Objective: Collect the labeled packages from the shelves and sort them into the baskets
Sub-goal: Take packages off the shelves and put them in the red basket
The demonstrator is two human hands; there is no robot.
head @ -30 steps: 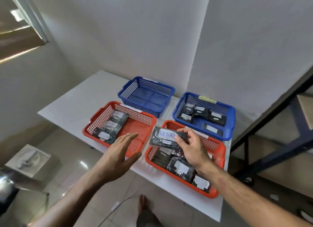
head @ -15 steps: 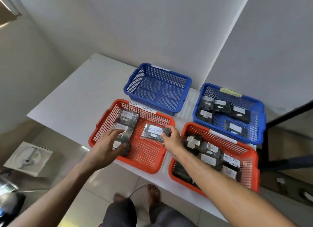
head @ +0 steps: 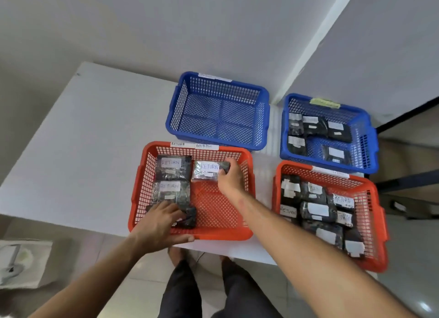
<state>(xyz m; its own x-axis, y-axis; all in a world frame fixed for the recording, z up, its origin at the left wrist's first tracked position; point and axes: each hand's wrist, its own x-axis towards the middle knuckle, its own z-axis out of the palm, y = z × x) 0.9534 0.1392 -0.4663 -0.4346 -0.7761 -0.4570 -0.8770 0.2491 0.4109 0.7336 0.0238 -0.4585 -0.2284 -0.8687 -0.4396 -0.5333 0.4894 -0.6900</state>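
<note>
Nearest us, our left hand (head: 164, 220) rests with loosely bent fingers on the front package (head: 187, 219) in the left red basket (head: 190, 233), thumb along its front rim. That basket sits at the worktop (head: 78, 137) edge, so we judge a push could tip it off. Further in, our right hand (head: 229, 178) pinches a RETURN package (head: 205, 170) near the back wall; releasing carelessly could hide its label.

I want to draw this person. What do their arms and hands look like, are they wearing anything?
Both arms are bare, no sleeves showing. The left hand and right hand wear no gloves, and I see no rings or watch. Below are dark trousers.
</note>
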